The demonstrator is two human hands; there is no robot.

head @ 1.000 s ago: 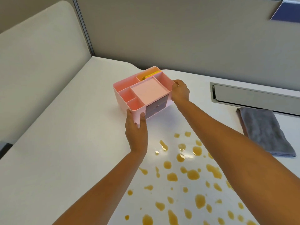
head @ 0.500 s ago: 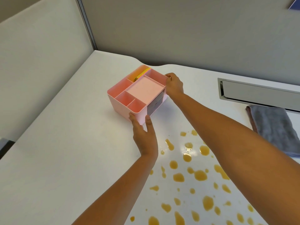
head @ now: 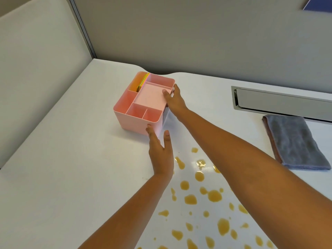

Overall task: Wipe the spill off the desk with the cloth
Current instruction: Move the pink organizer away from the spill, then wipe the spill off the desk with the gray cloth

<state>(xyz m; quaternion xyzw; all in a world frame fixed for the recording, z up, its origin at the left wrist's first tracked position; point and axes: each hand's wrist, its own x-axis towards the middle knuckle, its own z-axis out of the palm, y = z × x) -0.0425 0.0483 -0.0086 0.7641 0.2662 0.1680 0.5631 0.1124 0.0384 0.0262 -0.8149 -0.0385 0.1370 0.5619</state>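
Brown spill drops (head: 213,195) are scattered over the near right part of the white desk (head: 71,159). The folded grey cloth (head: 294,142) lies flat at the right, untouched. A pink organizer (head: 136,112) with several compartments stands on the desk beyond the spill. My left hand (head: 160,153) straddles its near corner, thumb on one face and fingers on the other. My right hand (head: 175,100) grips its far right side with the thumb on top. My right forearm crosses above part of the spill.
A grey metal cable flap (head: 280,101) is set into the desk just behind the cloth. Partition walls (head: 179,33) close off the back and left. Yellow notes (head: 142,82) stand in the organizer's far compartment.
Both hands have moved the pink organizer away from the spill toward the back left and turned it slightly. The cloth has stayed in place.
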